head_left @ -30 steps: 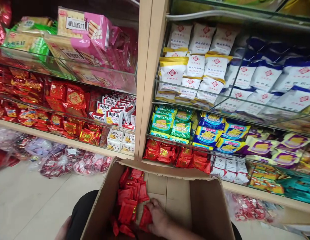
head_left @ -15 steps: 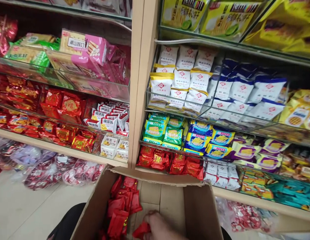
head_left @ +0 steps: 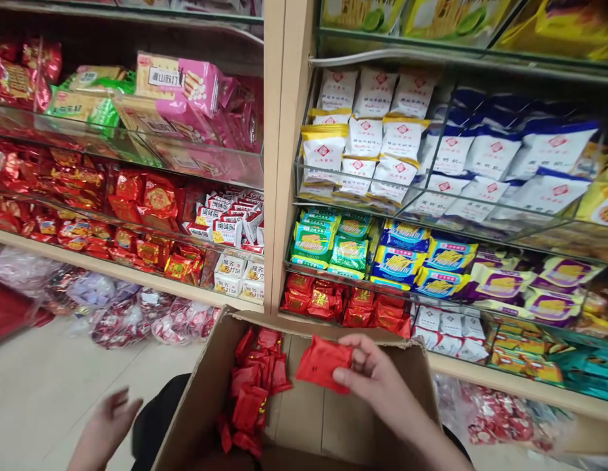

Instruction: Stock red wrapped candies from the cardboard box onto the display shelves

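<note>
Up from the bottom of the box comes the right hand, which half a second ago lay low among the wrappers; now it is raised over the box's far side with a red packet lifted clear. Thumb and fingertips pinch the packet's right edge, the remaining fingers curled loosely behind, and the packet juts left from them, tilted, in the air above the cardboard and just below the shelf row of like red packs. The forearm runs down to the lower right and is cut off by the frame's edge. The left hand, unseen before, now shows at the lower left, beside the box's outer wall and over the floor; it is blurred, its fingers spread apart and holding nothing, its wrist cut off at the bottom. A pile of red packs lies against the box's left inner wall, its lower part hidden by the near rim. The packet's print is too small to read. A dark leg shows between the left hand and the box.
</note>
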`<state>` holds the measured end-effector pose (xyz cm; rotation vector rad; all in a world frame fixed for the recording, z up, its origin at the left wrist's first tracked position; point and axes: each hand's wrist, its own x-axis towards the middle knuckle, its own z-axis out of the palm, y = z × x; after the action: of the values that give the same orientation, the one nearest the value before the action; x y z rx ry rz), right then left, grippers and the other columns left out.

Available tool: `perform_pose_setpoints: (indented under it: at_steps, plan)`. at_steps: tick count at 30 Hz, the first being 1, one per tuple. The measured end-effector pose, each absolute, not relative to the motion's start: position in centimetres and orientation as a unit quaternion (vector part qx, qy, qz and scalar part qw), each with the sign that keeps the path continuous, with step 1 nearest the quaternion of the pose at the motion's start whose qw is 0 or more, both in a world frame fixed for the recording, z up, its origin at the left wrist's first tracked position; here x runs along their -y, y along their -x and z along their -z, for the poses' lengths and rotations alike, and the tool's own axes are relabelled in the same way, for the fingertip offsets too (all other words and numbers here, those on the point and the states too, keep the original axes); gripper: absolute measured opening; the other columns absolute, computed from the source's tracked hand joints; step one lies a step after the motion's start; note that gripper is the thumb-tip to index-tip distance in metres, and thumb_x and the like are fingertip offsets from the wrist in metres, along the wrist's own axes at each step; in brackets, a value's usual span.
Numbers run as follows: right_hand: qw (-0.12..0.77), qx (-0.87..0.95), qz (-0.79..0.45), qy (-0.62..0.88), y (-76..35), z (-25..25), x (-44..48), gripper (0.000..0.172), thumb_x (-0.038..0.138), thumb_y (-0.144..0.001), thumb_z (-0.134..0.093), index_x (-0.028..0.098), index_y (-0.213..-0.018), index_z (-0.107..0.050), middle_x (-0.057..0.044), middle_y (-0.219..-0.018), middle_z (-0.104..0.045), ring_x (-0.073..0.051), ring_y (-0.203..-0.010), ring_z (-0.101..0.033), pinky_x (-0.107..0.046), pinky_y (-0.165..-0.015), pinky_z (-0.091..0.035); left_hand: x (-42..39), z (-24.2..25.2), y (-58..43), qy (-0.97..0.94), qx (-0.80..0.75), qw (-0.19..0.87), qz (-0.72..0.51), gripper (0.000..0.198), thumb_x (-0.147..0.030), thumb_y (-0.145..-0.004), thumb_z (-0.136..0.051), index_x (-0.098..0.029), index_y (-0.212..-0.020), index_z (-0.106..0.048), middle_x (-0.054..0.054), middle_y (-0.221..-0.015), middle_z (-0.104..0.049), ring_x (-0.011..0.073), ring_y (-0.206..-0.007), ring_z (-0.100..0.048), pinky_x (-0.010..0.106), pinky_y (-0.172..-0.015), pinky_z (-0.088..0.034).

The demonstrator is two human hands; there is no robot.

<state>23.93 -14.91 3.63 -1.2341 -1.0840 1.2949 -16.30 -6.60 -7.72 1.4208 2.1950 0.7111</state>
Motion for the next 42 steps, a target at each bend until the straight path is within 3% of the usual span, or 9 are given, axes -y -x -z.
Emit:
perform_pose_setpoints:
  at_steps: [3,5,10,13,16,25,33,38,42]
  plan:
    - [0.516,0.450,-0.511,0.520,-24.8,-4.4,14.3,0.040,0.034,-0.067,-0.066,0.021,-0.097,-0.042,-0.001,-0.084,-0.063,-0.015,-0.074,-0.057,-0.028,-0.068,-0.043,6.1,1.5,12.5,-0.549,-0.692,0.225,-0.412,0.018,-0.042,-0.075,-0.046,-0.029,-0.087,-0.048,-0.016,-0.081,-0.062,0.0152,-0.088,-0.055,0.029,-0.084,-0.043]
    - [0.510,0.466,-0.496,0.526,-24.7,-4.5,14.1,0.037,0.034,-0.068,-0.065,0.021,-0.095,-0.043,-0.001,-0.083,-0.062,-0.015,-0.074,-0.056,-0.028,-0.067,-0.043,6.9,-2.3,8.2,-0.618,-0.555,0.309,-0.463,0.021,-0.041,-0.073,-0.052,-0.024,-0.085,-0.052,-0.006,-0.080,-0.063,0.0153,-0.078,-0.057,0.028,-0.078,-0.046]
    - [0.460,0.574,-0.386,0.557,-23.7,-4.7,14.5,0.022,0.030,-0.071,-0.061,0.022,-0.086,-0.047,0.000,-0.080,-0.059,-0.015,-0.070,-0.054,-0.027,-0.063,-0.042,9.3,-6.4,-1.9,-0.644,-0.347,0.609,-0.306,0.053,-0.042,-0.073,-0.057,-0.027,-0.121,-0.040,0.007,-0.122,-0.049,0.0171,-0.096,-0.054,0.027,-0.077,-0.045]
    - [0.444,0.649,-0.298,0.541,-23.2,-4.8,15.1,0.012,0.023,-0.073,-0.057,0.022,-0.083,-0.051,-0.002,-0.091,-0.061,-0.017,-0.084,-0.055,-0.031,-0.075,-0.042,9.7,-6.2,-4.8,-0.486,-0.313,0.792,-0.197,0.051,-0.055,-0.077,-0.044,-0.022,-0.116,-0.047,0.011,-0.110,-0.056,0.0158,-0.079,-0.061,0.024,-0.062,-0.046]
    - [0.476,0.657,-0.243,0.532,-23.1,-4.2,15.9,0.013,0.020,-0.076,-0.052,0.023,-0.089,-0.054,-0.006,-0.106,-0.057,-0.021,-0.101,-0.051,-0.038,-0.087,-0.039,9.7,-5.5,-6.0,-0.384,-0.315,0.835,-0.235,0.042,-0.038,-0.070,-0.063,-0.017,-0.105,-0.052,0.008,-0.093,-0.062,0.0131,-0.068,-0.062,0.021,-0.057,-0.044]
    - [0.592,0.409,-0.496,0.486,-21.6,-2.1,15.5,0.044,0.034,-0.070,-0.063,0.021,-0.106,-0.041,-0.009,-0.105,-0.060,-0.020,-0.091,-0.058,-0.036,-0.078,-0.049,10.0,-3.8,-8.4,-0.472,-0.302,0.716,-0.416,0.046,-0.021,-0.064,-0.070,-0.018,-0.102,-0.046,0.003,-0.089,-0.059,0.0138,-0.081,-0.056,0.026,-0.072,-0.044]
    - [0.513,0.535,-0.290,0.606,-25.3,-2.9,14.7,0.034,0.036,-0.074,-0.057,0.019,-0.102,-0.050,-0.007,-0.091,-0.062,-0.019,-0.078,-0.058,-0.033,-0.070,-0.047,9.3,-3.3,-7.2,-0.619,-0.347,0.580,-0.400,0.037,-0.020,-0.073,-0.057,-0.021,-0.108,-0.044,0.003,-0.093,-0.055,0.0137,-0.086,-0.054,0.027,-0.077,-0.044]
    - [0.205,0.681,-0.045,0.701,-29.6,-4.1,9.6,0.033,0.027,-0.081,-0.045,0.012,-0.109,-0.051,-0.013,-0.103,-0.058,-0.023,-0.097,-0.053,-0.033,-0.082,-0.041,4.4,-5.0,-5.7,-0.831,-0.344,0.259,-0.352,0.019,-0.018,-0.080,-0.044,-0.019,-0.096,-0.054,0.005,-0.095,-0.056,0.0157,-0.092,-0.051,0.029,-0.083,-0.040]
    - [0.030,0.726,-0.025,0.687,-29.1,-3.5,4.6,0.031,0.014,-0.077,-0.047,0.010,-0.108,-0.053,-0.015,-0.100,-0.060,-0.024,-0.096,-0.053,-0.032,-0.080,-0.040,0.6,-4.4,-6.6,-0.893,-0.339,0.169,-0.242,0.018,-0.018,-0.079,-0.045,-0.016,-0.091,-0.058,0.006,-0.091,-0.058,0.0173,-0.091,-0.052,0.029,-0.083,-0.040]
